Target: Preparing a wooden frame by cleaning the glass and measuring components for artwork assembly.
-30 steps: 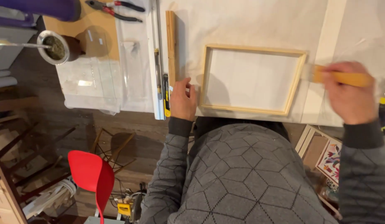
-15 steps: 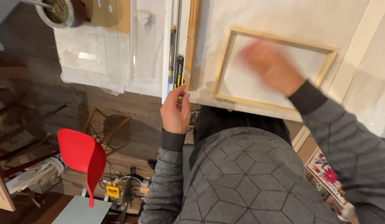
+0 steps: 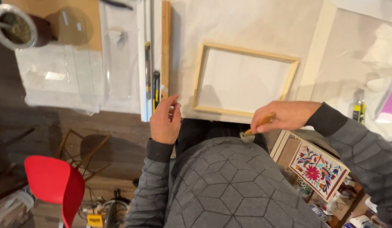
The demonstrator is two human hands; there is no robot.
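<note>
The rectangular pale wooden frame [image 3: 245, 79] lay flat on the white-covered worktop [image 3: 246, 21], just beyond and between both hands, long axis running left-right. The right hand [image 3: 284, 116] gripped a wooden-handled brush [image 3: 258, 125] near its front rail; the left hand [image 3: 165, 122] hovered loosely open, empty.

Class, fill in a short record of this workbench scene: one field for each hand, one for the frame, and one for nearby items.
Left hand: open, hovering at the table edge beside a wooden strip
Right hand: grip on a wooden-handled brush, off the table edge
Frame: bare wood rectangle, flat on white paper
Nearby: red chair, flower-patterned picture
</note>
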